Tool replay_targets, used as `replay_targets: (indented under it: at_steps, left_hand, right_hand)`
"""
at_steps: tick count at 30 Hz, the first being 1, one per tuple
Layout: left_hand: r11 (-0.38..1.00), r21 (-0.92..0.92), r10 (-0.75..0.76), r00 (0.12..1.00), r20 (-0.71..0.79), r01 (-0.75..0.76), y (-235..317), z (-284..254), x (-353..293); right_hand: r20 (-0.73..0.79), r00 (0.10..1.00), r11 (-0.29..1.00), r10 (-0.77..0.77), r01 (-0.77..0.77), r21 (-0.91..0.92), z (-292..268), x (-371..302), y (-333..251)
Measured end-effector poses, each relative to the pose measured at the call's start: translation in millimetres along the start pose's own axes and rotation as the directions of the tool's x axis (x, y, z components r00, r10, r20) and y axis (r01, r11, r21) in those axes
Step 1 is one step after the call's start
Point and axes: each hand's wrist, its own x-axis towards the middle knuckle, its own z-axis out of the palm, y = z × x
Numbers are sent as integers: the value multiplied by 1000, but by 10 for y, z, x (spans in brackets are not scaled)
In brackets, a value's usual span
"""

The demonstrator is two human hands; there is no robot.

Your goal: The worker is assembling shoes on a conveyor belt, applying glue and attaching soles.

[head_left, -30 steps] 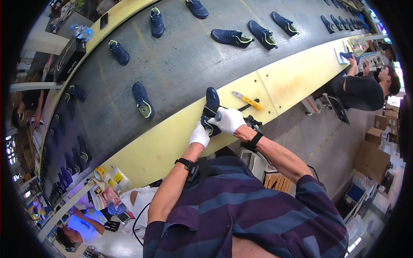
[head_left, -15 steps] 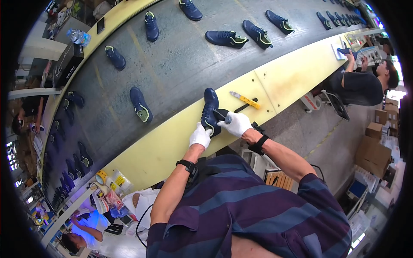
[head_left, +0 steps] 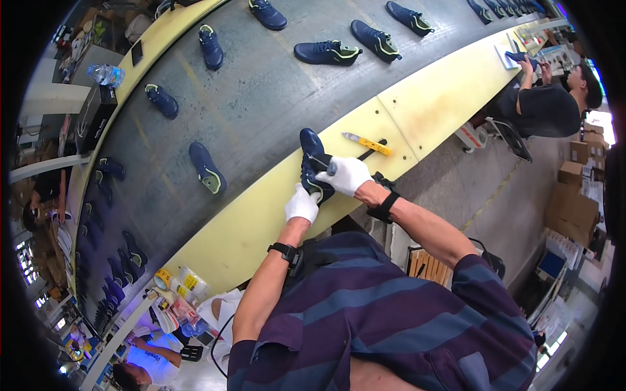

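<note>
A navy sports shoe [head_left: 310,144] with a lime-lined opening lies on the yellow ledge, toe pointing away from me. Around its heel end closes my white-gloved left hand [head_left: 302,204], holding it steady. My right hand [head_left: 351,176], gloved too, is closed on a dark-handled tool [head_left: 321,160] with a thin metal tip. That tip meets the lace area on top of the shoe; most of the handle is hidden in the fist. Just beyond the right hand lie a yellow utility knife [head_left: 368,144] and a black rod-like tool [head_left: 372,150] partly beneath it.
A grey conveyor belt [head_left: 254,104] curves past the ledge, carrying several navy shoes [head_left: 207,168]. Tape and plastic bags [head_left: 189,281] sit at the lower left. One co-worker [head_left: 538,107] sits far right, another [head_left: 153,358] lower left. A plastic bottle [head_left: 106,75] stands across the belt.
The tool's tip has moved forward along the laces toward the toe, with my right hand following. My left hand keeps its grip at the heel. The whole view has shifted slightly.
</note>
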Motion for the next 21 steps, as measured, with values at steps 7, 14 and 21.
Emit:
replay_targets:
  at_steps: [7, 14, 21]
  left_hand:
    - [1000, -6, -20, 1000, -8, 20, 57, -28, -34]
    - [1000, -4, 5, 1000, 18, -5, 67, 56, 40]
    - [1000, -11, 22, 999, 32, -21, 84, 79, 65]
  right_hand:
    - [-57, 998, 999, 38, -40, -37, 92, -98, 362]
    - [-70, 993, 995, -94, 96, 29, -98, -51, -82]
    - [-123, 992, 997, 1, 8, 71, -38, -14, 116]
